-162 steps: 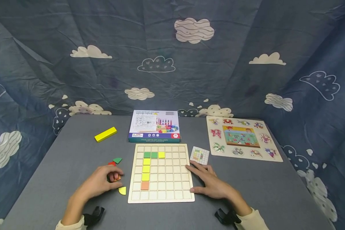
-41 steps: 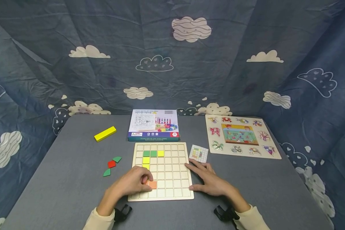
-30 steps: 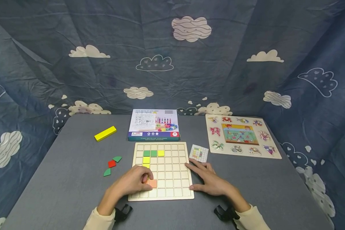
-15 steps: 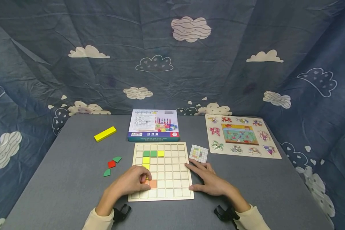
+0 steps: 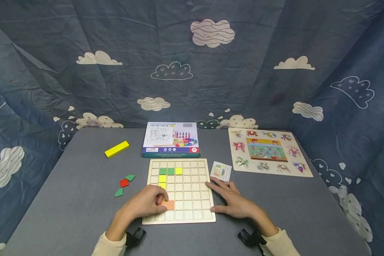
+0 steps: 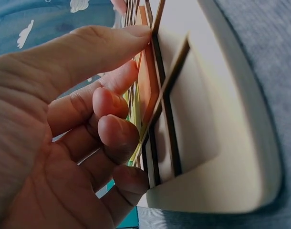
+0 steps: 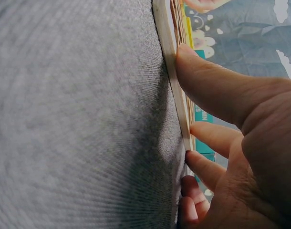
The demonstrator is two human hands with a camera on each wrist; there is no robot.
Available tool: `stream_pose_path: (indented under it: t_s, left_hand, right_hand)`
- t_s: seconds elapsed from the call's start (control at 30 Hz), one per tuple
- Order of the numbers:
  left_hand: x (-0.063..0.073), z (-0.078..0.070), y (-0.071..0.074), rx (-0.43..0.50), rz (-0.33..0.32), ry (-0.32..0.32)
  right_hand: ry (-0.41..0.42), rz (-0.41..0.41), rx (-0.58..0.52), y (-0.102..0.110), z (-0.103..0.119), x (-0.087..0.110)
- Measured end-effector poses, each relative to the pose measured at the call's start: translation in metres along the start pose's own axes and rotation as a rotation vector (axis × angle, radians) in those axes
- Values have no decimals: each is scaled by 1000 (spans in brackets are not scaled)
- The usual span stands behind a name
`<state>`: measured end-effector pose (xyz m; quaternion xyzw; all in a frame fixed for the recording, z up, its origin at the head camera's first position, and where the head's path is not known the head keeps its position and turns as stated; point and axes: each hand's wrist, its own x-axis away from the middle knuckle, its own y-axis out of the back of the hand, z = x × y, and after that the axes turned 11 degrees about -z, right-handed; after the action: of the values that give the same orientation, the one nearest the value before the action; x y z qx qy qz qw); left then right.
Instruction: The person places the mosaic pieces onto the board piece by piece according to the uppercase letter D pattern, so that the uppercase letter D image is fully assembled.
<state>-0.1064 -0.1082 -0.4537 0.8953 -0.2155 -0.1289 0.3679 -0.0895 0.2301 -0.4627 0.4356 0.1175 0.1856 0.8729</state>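
Observation:
A pale wooden grid board (image 5: 192, 205) lies before me with green and yellow square tiles in an upper row. More yellow tiles (image 5: 162, 179) run down its second column. My left hand (image 5: 146, 202) is over the lower left, thumb and forefinger pinching at an orange square tile (image 6: 146, 81) low on the board; its other fingers are curled. Beside those fingertips another orange tile (image 5: 170, 205) shows in its square. My right hand (image 5: 233, 202) rests with spread, extended fingers against the board's right edge, as the right wrist view also shows. Part of the second column is hidden under my left hand.
Left of the board lie two green quarter-round pieces (image 5: 119, 192) and a red piece (image 5: 124, 183). Farther back are a yellow bar (image 5: 116, 149) and a boxed bead set (image 5: 171, 140). A pattern card (image 5: 221, 171) and an animal picture board (image 5: 272, 151) are at right.
My left hand moved from the loose pieces onto the board, where a second orange tile now shows. Over the last second it shifted only slightly left. The right hand stayed at the board's edge.

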Motion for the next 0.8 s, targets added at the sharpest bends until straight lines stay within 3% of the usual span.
stream_pose_path:
  t_s: [0.2,0.43,0.8]
  left_hand:
    - [2,-1,3,2,-1,9]
    - [8,0,18,6,-53,15]
    - [25,14,44,0,-120,103]
  right_hand:
    - [-2,5,-7,-1,0,0]
    - [-3,0,-3,1,0,0]
    - [-2,6,-6,0,1,-1]
